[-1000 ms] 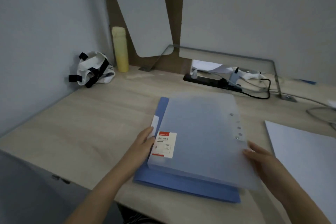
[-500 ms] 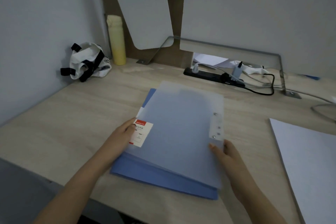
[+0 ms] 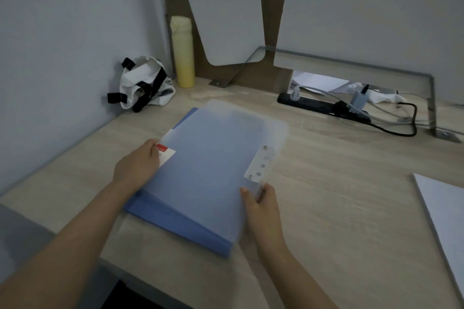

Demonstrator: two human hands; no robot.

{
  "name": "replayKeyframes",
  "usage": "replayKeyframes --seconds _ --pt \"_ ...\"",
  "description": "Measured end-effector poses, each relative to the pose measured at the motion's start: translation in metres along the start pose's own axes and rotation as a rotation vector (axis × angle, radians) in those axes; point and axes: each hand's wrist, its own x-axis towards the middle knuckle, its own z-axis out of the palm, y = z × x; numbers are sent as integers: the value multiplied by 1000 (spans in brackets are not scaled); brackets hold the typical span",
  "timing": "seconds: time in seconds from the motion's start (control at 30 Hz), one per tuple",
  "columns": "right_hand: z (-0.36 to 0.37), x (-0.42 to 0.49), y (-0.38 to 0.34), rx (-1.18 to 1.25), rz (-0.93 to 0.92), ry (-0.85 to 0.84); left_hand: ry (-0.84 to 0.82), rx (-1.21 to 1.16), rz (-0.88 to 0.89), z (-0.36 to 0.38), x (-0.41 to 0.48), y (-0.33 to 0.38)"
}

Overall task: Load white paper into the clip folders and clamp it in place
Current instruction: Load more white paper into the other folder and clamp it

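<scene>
A frosted translucent clip folder [image 3: 211, 168] lies on top of a stack of blue folders [image 3: 180, 223] on the wooden desk [image 3: 339, 208]. A red-and-white label and several metal rivets show through its cover. My left hand [image 3: 138, 165] grips the folder's left edge over the label. My right hand [image 3: 261, 204] pinches the near right edge, thumb on top and fingers under the cover. A stack of white paper [image 3: 444, 221] lies at the desk's right edge, apart from both hands.
A yellow bottle [image 3: 183, 57] and a white bag with black straps [image 3: 143, 85] stand in the back left corner. A black power strip [image 3: 324, 108] with plugs and cables runs along the back under a metal frame [image 3: 431, 105]. Grey walls close in left and behind.
The top folder has been slid to the left and turned a little on the stack, with both hands following it. The right hand now pinches its right edge.
</scene>
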Motion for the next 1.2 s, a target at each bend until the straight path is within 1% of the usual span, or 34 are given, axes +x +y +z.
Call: replayKeyframes --seconds 0.07,0.13,0.2,0.3,0.33,0.43,0.5,0.53,0.63,0.73,0.87,1.0,1.13,1.2 --pt "-2 -1 -3 43 24 5 -9 -10 21 0 -6 3" --pt "-8 -5 -6 184 102 -6 -26 -62 47 5 -15 8" --pt "-23 -8 -6 236 152 17 -25 -93 117 15 -22 15" --pt "-60 -8 -2 157 136 80 -55 -52 207 36 -39 33" --pt "-76 -11 -3 132 127 101 -83 -73 229 43 -50 42" --pt "-125 -24 0 44 96 147 -133 -251 332 64 -85 72" --pt "-156 -33 8 20 88 173 -118 -259 423 75 -107 91" --pt "-170 -38 12 8 100 192 -142 -256 445 82 -117 98" --pt "-203 -48 26 -36 120 250 -317 -230 440 105 -139 112" --pt "-216 -54 30 -64 100 304 -347 -183 464 120 -154 117" --pt "-224 -58 22 -104 51 287 -385 -208 423 119 -160 120" --pt "-226 -70 -2 -22 -35 269 -466 -369 345 109 -159 124" --pt "-214 -85 -40 185 -130 141 -476 -475 240 98 -158 132" --pt "-202 -90 -58 270 -202 48 -525 -556 145 92 -158 138"
